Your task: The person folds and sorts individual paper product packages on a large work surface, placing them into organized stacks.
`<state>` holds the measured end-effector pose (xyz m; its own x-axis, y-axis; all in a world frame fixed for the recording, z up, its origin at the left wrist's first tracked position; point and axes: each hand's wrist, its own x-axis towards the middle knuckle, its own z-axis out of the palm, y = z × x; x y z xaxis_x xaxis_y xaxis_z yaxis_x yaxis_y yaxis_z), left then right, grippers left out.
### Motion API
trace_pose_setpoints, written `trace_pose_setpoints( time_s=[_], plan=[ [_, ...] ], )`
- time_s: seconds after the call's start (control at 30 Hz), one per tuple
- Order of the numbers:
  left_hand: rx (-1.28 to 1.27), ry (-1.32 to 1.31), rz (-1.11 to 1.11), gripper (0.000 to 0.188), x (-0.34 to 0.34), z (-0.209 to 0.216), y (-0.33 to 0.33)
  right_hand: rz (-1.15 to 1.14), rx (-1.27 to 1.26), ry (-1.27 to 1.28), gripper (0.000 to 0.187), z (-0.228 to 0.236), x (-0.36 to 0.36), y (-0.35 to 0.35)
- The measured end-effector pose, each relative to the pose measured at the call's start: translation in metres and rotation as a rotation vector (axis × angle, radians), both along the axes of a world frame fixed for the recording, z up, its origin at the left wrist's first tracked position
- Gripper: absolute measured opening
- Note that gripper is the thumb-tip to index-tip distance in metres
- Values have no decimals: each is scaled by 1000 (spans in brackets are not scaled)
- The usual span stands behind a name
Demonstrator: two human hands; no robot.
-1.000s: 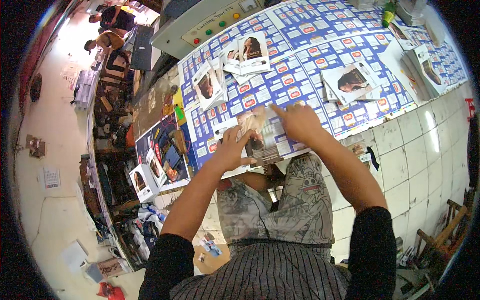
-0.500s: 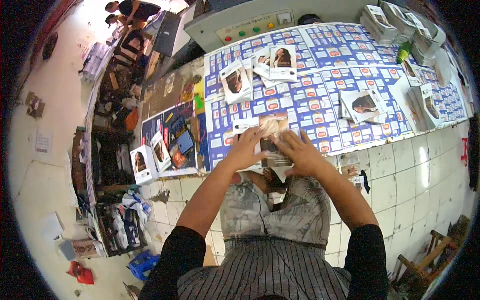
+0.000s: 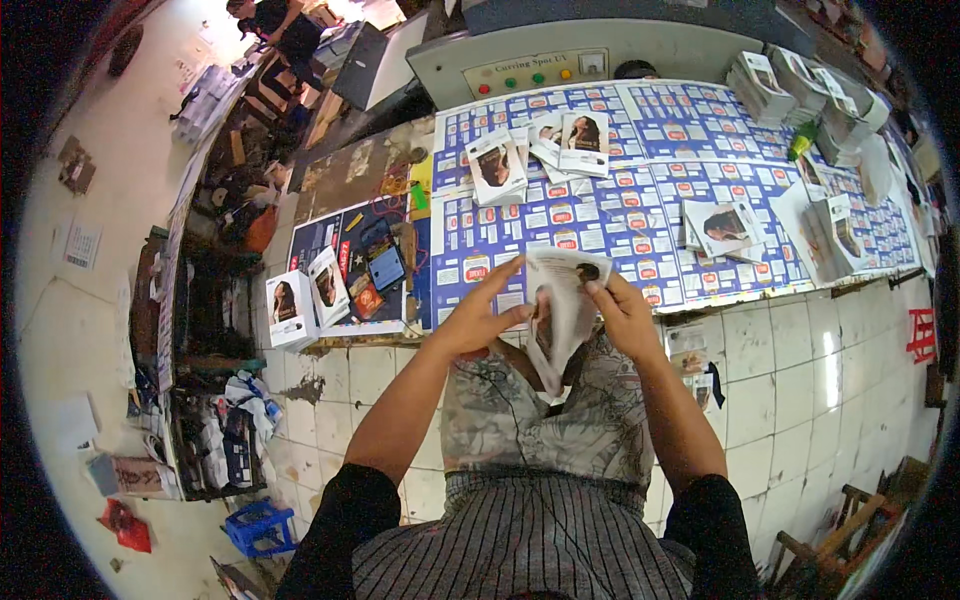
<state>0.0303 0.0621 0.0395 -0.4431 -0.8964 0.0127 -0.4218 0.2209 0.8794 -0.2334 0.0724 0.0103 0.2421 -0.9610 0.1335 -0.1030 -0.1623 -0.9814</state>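
A folded, printed leaflet (image 3: 558,272) hangs partly opened over the near edge of the table, above my lap. It shows dark-haired portrait pictures and is blurred along its lower part. My right hand (image 3: 626,316) pinches its right side between thumb and fingers. To the left of the leaflet, my left hand (image 3: 482,312) has its thumb and fingers spread, with nothing between them. The left thumb tip is close to the paper, and I cannot tell if they touch. Beyond the hands lie similar portrait-covered leaflets in a left pile (image 3: 497,168) and an overlapping pile (image 3: 584,145).
Blue-and-white printed sheets (image 3: 620,205) cover the table. More leaflets (image 3: 722,228) lie at right, with tall stacks (image 3: 762,92) behind. White boxes (image 3: 290,308) and a dark blue device (image 3: 385,268) sit at left. A grey machine (image 3: 520,65) with coloured buttons borders the back.
Both hands were lying flat over the leaflet at the table edge. Now my right hand has lifted it partly open, while my left hand has moved off it to the left.
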Motion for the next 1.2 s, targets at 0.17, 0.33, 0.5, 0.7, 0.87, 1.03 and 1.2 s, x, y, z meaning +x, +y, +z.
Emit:
trace_pose_setpoints(
  time_s=[0.17, 0.33, 0.5, 0.7, 0.87, 1.03, 1.2],
  plan=[
    [369, 388, 221, 34, -17, 25, 18, -18, 311, -357, 36, 12, 22, 27],
    [271, 350, 241, 28, -29, 42, 57, -32, 198, -337, 46, 36, 23, 57],
    [274, 523, 198, 31, -41, 36, 85, -104, 140, -570, 42, 42, 31, 75],
    [287, 549, 185, 34, -45, 47, 108, -332, 40, -512, 28, 51, 33, 96],
    [132, 465, 201, 31, -51, 68, 126, -324, 56, -370, 30, 49, 30, 113],
    [-102, 23, 85, 26, -34, 79, 133, -417, -372, 80, 37, 114, 16, 118],
    [-214, -101, 4, 28, -38, 100, 148, -37, -429, 270, 22, 129, 16, 128]
  ],
)
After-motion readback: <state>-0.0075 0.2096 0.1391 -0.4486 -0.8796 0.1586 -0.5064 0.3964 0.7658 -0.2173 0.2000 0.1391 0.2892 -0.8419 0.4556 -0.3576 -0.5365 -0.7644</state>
